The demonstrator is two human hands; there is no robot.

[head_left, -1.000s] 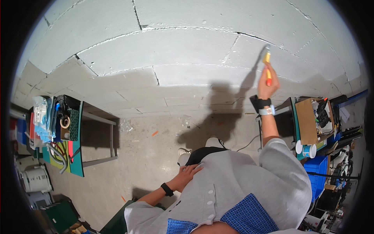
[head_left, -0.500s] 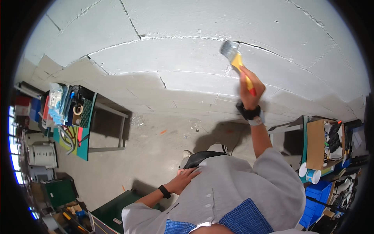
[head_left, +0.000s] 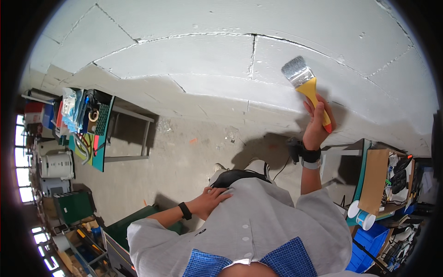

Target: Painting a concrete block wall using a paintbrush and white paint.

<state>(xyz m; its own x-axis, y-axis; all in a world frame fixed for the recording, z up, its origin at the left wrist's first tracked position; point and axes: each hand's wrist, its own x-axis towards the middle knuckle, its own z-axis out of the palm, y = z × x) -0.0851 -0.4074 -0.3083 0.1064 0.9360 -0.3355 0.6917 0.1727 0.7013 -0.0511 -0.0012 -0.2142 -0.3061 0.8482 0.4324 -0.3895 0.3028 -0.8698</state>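
Note:
My right hand (head_left: 317, 125) is closed around the handle of a flat paintbrush (head_left: 308, 87), yellow with a red end, a metal band and wide grey bristles. Its bristles point up and to the left, just in front of a wall of large painted blocks (head_left: 194, 55); I cannot tell whether they touch it. Dark joints run between the blocks, and a duller unpainted-looking band lies along the wall's lower part. My left hand (head_left: 211, 202) rests flat on my grey shirt at the waist, fingers stretched out, holding nothing.
At the left, a green-topped table (head_left: 102, 154) carries bags and a tape roll. Another table at the right holds a cardboard box (head_left: 374, 180) of odds and ends, with a white-and-blue tub (head_left: 366, 220) and a blue crate (head_left: 369, 247) nearby. Scraps lie on the concrete floor (head_left: 184, 161).
The brush has moved right and slightly down from the horizontal joint, with my right hand lower and farther right. My left hand stays at my waist. The view has shifted a little.

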